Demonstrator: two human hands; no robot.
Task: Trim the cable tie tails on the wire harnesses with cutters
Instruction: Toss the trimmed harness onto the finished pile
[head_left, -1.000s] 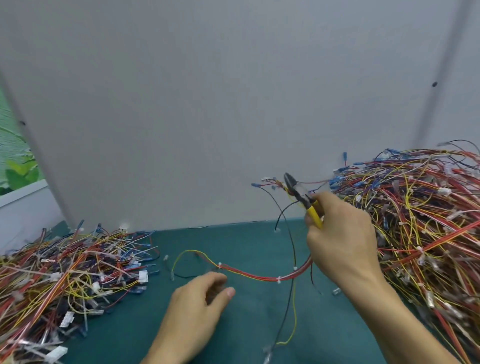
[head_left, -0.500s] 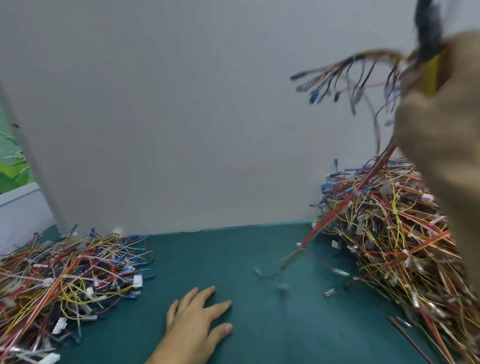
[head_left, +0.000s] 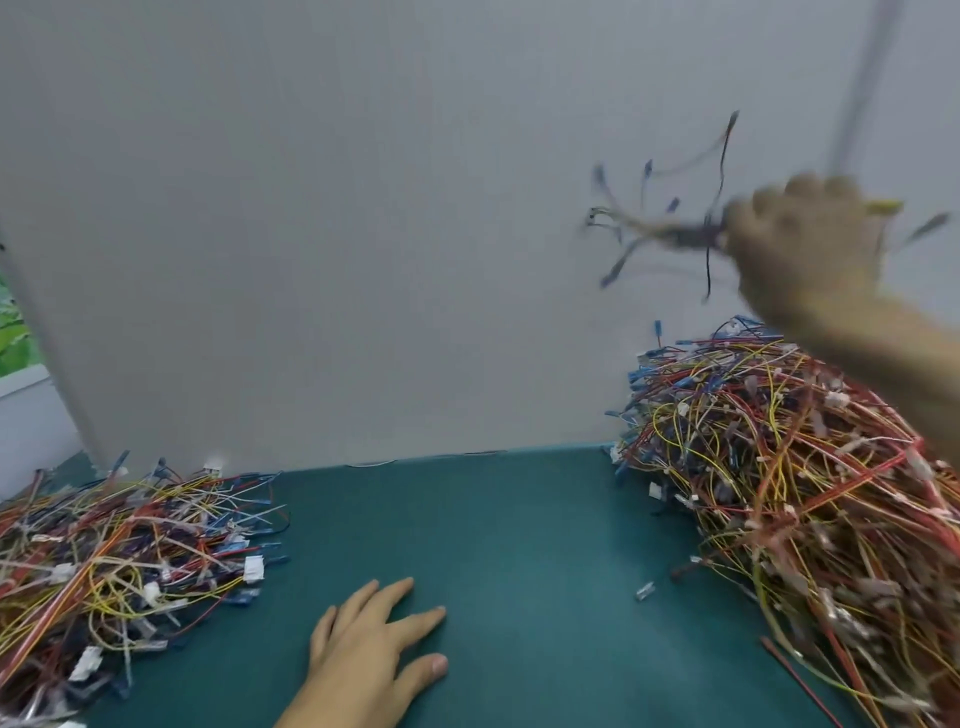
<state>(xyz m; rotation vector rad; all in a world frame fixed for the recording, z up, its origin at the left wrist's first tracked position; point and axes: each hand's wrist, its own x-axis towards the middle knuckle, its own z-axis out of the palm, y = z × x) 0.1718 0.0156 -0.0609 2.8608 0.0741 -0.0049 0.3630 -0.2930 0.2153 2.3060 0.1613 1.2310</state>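
My right hand (head_left: 805, 239) is raised high at the upper right, blurred by motion. It grips a wire harness (head_left: 660, 228) whose blue-tipped ends splay out to the left, together with the yellow-handled cutters (head_left: 883, 207), of which only a yellow tip shows past the knuckles. My left hand (head_left: 374, 649) rests flat on the green mat (head_left: 519, 545) at the bottom centre, fingers spread, holding nothing.
A big heap of red, yellow and blue harnesses (head_left: 810, 493) fills the right side. A lower heap of harnesses (head_left: 119, 561) lies at the left. A small clear connector (head_left: 644, 591) sits loose on the mat. A grey wall panel (head_left: 363, 208) stands behind.
My right hand lifted the harness and cutters off the mat, swung up high, and now sits lower and further left. My left hand let go of the harness and went flat on the mat.
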